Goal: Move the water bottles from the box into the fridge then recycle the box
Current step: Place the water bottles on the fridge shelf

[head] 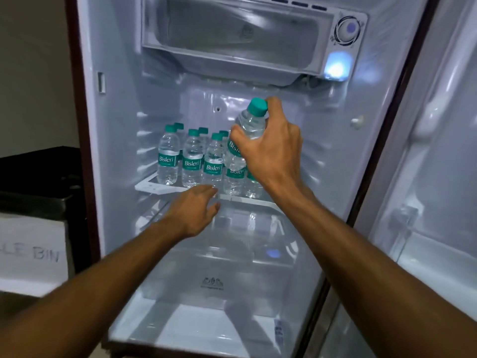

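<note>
A water bottle (pixel 251 125) is gripped, tilted, by the curled fingers and thumb of the right hand (pixel 268 151) above the right end of the fridge (pixel 116 125) shelf (pixel 147 186). The shelf is crowded from its left end by upright green-capped bottles (pixel 192 161) in two rows. The left hand (pixel 198 210) is held at the shelf's front edge, fingers loosely straight, holding nothing. A bin (pixel 33 202) with a paper sign (pixel 31 251) is seen left of the fridge.

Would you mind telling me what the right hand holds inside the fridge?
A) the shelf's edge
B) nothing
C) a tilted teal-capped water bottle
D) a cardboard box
C: the right hand grips a tilted bottle by its upper body, above the bottles standing on the shelf.
</note>
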